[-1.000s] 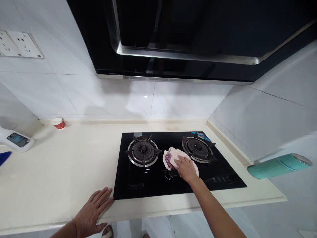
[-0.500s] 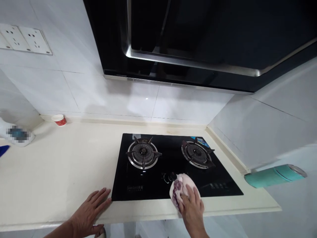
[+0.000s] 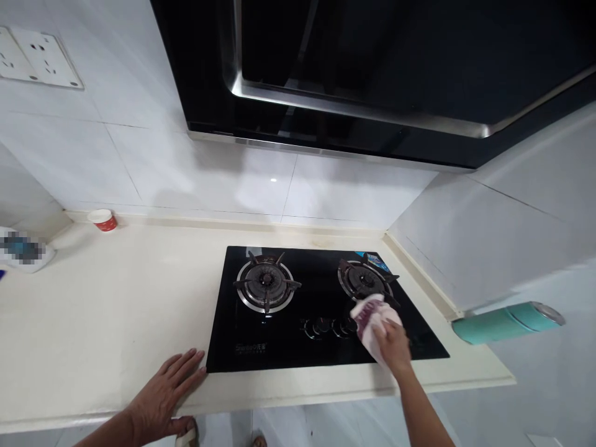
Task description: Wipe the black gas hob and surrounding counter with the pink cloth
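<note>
1. Head view: the left hand (image 3: 161,392) lies flat on the counter (image 3: 112,323), fingers extended near its front edge, probably for support.
2. Head view: the right hand (image 3: 393,349) grips a pink-and-purple cloth (image 3: 370,316) over the cooktop (image 3: 288,355), by the right burner (image 3: 365,279) (bunched, perhaps for firmer hold).

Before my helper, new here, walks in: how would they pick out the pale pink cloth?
Find the black glass gas hob in the cream countertop. By its round metal right burner, the person's right hand holds the pale pink cloth. Its soft folds and purple patch set it apart from the round black knobs to its left.
</note>
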The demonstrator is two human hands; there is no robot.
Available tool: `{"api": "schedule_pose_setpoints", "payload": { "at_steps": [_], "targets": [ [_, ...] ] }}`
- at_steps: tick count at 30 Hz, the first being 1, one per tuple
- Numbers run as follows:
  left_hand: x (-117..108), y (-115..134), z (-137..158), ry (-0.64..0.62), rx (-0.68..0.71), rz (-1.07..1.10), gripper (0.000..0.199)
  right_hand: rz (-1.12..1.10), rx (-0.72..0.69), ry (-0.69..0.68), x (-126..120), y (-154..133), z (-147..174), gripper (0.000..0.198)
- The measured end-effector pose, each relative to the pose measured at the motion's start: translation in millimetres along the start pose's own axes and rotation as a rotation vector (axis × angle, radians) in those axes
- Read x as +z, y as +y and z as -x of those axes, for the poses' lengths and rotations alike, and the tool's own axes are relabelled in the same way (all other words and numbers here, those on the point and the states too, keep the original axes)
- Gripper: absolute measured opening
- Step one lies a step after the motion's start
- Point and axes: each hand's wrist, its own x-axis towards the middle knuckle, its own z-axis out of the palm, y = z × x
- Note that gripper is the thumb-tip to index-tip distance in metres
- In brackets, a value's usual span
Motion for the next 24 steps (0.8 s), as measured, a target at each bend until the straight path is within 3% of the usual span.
{"api": "schedule_pose_setpoints", "payload": {
  "at_steps": [3, 6, 10, 13, 15, 17, 21, 24],
  "targets": [
    [-1.1, -0.2, -0.5, -0.002, 0.003, 0.005, 0.092, 0.017, -0.015, -0.128, 13.6, -32.4, -0.3, 0.038],
    [-0.7, -0.7, -0.5, -0.009, 0.005, 0.001, 0.092, 0.049, -0.021, -0.185, 10.8, -29.9, 13.7, 0.039],
    [0.6, -1.3, -0.4, -0.028, 0.000, -0.004, 0.091, 0.075, 0.017, -0.101, -3.7, 2.2, 47.9, 0.040],
    [1.4, -1.4, -0.4, -0.055, -0.008, 0.000, 0.091, 0.082, 0.086, 0.004, -8.0, -2.3, 80.2, 0.041],
    [1.9, -1.4, -0.4, -0.065, -0.010, 0.004, 0.091, 0.053, 0.088, 0.022, -8.2, -32.3, 104.2, 0.041],
    [2.4, -1.6, -0.3, -0.068, -0.011, 0.002, 0.091, -0.015, 0.015, -0.022, -8.2, -81.6, 130.8, 0.036],
    [2.3, -4.1, -0.5, -0.057, 0.008, -0.022, 0.088, -0.218, -0.276, -0.241, -9.2, -202.7, 186.3, 0.030],
    [2.4, -6.9, -0.7, -0.027, 0.045, -0.037, 0.084, -0.329, -0.538, -0.360, -8.1, -272.4, 213.6, 0.033]
  ]
}}
